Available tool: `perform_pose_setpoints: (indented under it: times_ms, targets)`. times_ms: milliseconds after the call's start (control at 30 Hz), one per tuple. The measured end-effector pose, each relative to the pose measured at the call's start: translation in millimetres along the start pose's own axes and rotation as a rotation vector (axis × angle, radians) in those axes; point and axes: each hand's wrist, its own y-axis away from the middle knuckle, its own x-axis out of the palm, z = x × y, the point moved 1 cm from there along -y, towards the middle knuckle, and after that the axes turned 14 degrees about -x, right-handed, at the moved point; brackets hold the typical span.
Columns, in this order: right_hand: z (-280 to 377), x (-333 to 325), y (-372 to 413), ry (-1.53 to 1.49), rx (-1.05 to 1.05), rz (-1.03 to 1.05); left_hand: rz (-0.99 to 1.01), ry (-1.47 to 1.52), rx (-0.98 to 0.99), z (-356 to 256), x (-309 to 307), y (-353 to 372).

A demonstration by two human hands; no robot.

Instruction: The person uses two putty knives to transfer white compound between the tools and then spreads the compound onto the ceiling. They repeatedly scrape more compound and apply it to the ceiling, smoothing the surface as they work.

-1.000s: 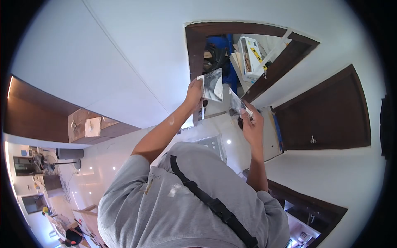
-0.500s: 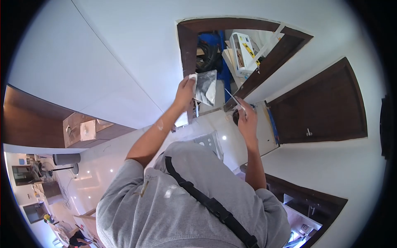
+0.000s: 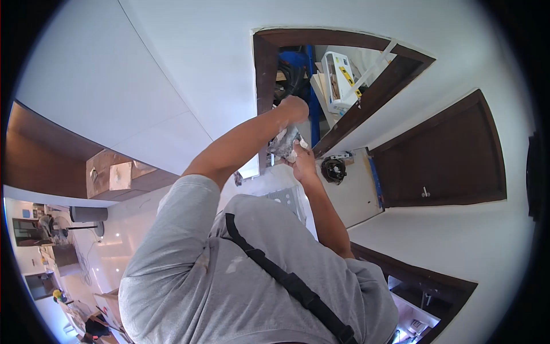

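In front of the dark wooden frame, my two hands have come close together. My left hand is closed, wrist turned over and knuckles up, on a flat grey plate smeared with white putty. The plate hangs tilted below it, partly covered by my hands. My right hand sits at the plate's lower right edge, thumb on top and fingers curled beneath. It is closed on the putty knife, whose blade is mostly hidden against the plate.
A dark wooden frame surrounds an opening with a white box, a yellow level and boards. A black coil lies on the floor. A dark door stands at right; white panels fill the left.
My left hand has swung right and turned over, tilting the plate. My right hand has moved left to meet it, and the knife blade has gone from view.
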Motion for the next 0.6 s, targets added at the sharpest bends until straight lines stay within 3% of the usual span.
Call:
perform_pose_setpoints:
  times_ms: [133,200,233,300,367,433,467,567,600]
  targets:
    - [21,1,13,-0.112,0.094,0.222,-0.106,0.123,-0.145,15,12,-22]
    - [40,4,26,-0.140,0.115,0.274,-0.234,0.211,-0.070,30,11,-17]
    - [51,4,34,-0.078,0.026,0.261,-0.301,0.250,-0.028,42,7,-15]
    - [76,-1,55,0.048,-0.152,0.230,-0.612,-0.164,0.370,83,28,-22]
    - [104,-3,72,0.231,-0.482,0.324,-0.271,1.264,0.094,94,47,14]
    - [126,3,89,0.572,-0.855,0.353,-0.185,1.761,-0.054,91,102,22]
    - [131,8,85,0.683,-1.145,0.402,-0.093,1.913,-0.065,75,100,53]
    - [128,23,82,0.885,-1.413,0.464,0.193,2.178,-0.045,39,98,108]
    - [123,30,83,0.865,-1.399,0.473,0.246,2.270,0.049,33,103,112]
